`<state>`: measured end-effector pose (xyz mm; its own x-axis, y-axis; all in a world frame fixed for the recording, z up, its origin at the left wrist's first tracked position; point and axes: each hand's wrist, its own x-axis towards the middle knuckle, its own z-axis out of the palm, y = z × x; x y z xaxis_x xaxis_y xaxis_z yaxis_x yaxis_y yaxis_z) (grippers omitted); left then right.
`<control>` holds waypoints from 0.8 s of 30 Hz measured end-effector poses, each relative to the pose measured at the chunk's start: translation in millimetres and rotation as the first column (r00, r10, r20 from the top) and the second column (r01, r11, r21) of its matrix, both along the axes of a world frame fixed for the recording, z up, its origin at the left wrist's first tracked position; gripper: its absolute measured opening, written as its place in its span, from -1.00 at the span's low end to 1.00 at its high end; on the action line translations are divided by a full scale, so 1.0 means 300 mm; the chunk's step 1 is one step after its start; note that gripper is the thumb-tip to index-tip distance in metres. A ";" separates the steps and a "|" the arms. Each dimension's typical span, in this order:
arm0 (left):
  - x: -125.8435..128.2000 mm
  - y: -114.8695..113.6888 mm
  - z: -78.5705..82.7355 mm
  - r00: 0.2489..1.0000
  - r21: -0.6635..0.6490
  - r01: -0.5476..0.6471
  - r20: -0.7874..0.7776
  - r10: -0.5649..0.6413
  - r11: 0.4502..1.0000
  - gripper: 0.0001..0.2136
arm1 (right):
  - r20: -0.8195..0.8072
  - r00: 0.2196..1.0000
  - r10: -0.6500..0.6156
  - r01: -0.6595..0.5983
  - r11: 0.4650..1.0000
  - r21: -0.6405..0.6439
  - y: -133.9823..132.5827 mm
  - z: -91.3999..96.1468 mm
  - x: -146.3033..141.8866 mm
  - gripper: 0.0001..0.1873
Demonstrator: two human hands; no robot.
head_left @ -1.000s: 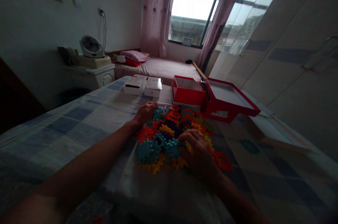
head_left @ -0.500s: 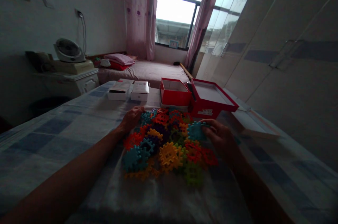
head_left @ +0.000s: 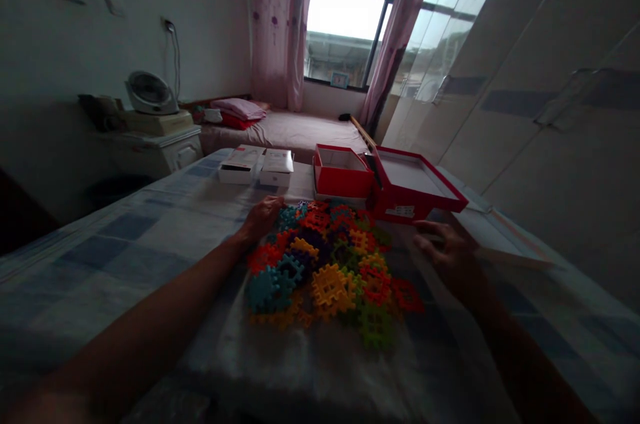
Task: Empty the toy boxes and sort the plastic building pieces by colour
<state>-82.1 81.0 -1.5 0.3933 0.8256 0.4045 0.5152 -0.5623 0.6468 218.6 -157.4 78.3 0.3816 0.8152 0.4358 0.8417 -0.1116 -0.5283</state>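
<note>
A heap of colourful plastic interlocking blocks [head_left: 330,284] lies on the table, with notched square plates in orange, red, blue, green and purple. My left hand [head_left: 263,219] rests at the far left edge of the heap, beside some blue blocks [head_left: 289,216]. Its fingers are curled together, and whatever they may hold is hidden. To the right of the heap, my right hand [head_left: 447,256] hovers with thumb and fingers apart and nothing between them. Closest to it are a green block [head_left: 383,237] and a flat red block [head_left: 407,294].
Behind the heap stand two small white boxes [head_left: 277,167], an open red box [head_left: 343,174] and a larger red box [head_left: 417,181]. A pale flat box [head_left: 510,237] lies at the right. A checked cloth [head_left: 125,227] covers the table; a bed [head_left: 310,131] is beyond.
The blue block that my right hand held is no longer in its fingers, which have opened and moved right, off the heap. My left hand stays by the heap. The view has shifted slightly.
</note>
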 end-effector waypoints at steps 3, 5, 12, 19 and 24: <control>0.003 -0.006 0.009 1.000 -0.011 -0.004 -0.002 0.004 1.000 -0.40 | 0.030 0.919 0.392 -0.391 0.919 -0.048 0.014 0.035 -0.266 -0.62; 0.003 -0.011 0.015 1.000 -0.012 -0.007 -0.006 0.007 1.000 -0.41 | 0.114 0.821 0.560 -0.549 0.828 -0.111 0.023 0.031 -0.427 -0.51; 0.006 -0.014 0.020 1.000 -0.002 -0.002 -0.005 0.002 1.000 -0.41 | 0.328 0.815 0.478 -0.438 0.878 -0.194 0.104 -0.099 -0.644 -0.16; 0.011 -0.011 0.015 1.000 -0.005 -0.003 -0.005 0.003 1.000 -0.45 | 0.304 0.788 0.536 -0.509 0.844 -0.170 0.123 -0.112 -0.624 -0.59; 0.010 -0.009 0.014 1.000 0.001 0.000 -0.007 0.000 1.000 -0.47 | 0.237 0.822 0.518 -0.509 0.855 -0.100 0.131 -0.120 -0.609 -0.74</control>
<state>-79.1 78.3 2.6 0.3957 0.8256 0.4022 0.5200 -0.5624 0.6429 36.1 -118.2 42.3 -0.2123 0.8777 0.4296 0.8832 0.3605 -0.3000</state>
